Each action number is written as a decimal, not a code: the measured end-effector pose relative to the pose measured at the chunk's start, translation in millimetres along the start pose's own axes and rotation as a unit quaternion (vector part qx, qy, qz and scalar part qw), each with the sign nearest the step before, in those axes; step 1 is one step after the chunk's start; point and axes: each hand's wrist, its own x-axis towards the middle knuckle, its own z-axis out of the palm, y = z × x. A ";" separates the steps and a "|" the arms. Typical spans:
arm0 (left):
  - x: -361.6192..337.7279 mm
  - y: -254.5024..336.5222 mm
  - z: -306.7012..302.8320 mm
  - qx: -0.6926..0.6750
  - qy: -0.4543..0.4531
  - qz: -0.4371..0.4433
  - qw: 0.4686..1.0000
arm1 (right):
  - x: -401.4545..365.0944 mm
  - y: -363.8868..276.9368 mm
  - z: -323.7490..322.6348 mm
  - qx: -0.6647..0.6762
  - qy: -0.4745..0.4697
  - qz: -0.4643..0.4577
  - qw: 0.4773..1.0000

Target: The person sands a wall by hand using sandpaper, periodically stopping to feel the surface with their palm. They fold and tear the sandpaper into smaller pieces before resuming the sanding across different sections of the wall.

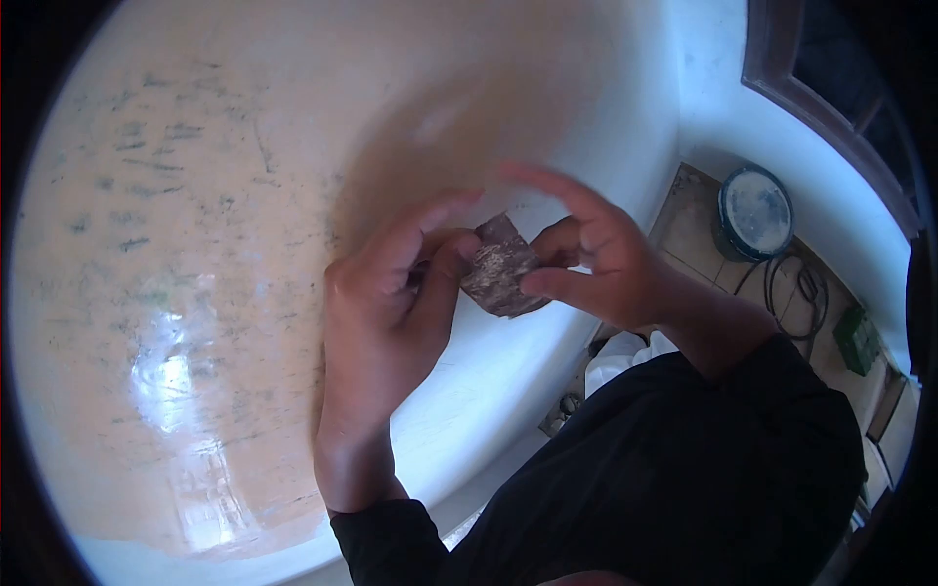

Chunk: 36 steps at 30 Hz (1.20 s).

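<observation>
A small piece of worn brown sheet [500,268], whitish and scuffed on its face, is held up between both hands. My left hand [396,303] pinches its left edge between thumb and fingers. On the other side, my right hand [601,259] grips the right edge with the thumb in front, its index finger stretched out and slightly blurred. Behind the hands is a large pale wall surface [234,195] with dark short smudges and a shiny patch at the lower left.
A dark bucket [754,213] with whitish contents stands on the tiled floor at the right. Beside it lie a coiled dark cable [806,298] and a green box [857,340]. White bag-like material [620,361] is below the right forearm. A dark frame [816,93] is at the upper right.
</observation>
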 end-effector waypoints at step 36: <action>25.0 -34.0 -10.5 0.758 0.145 0.104 0.628 | 139.4 101.8 -136.1 -0.508 0.350 -0.203 0.761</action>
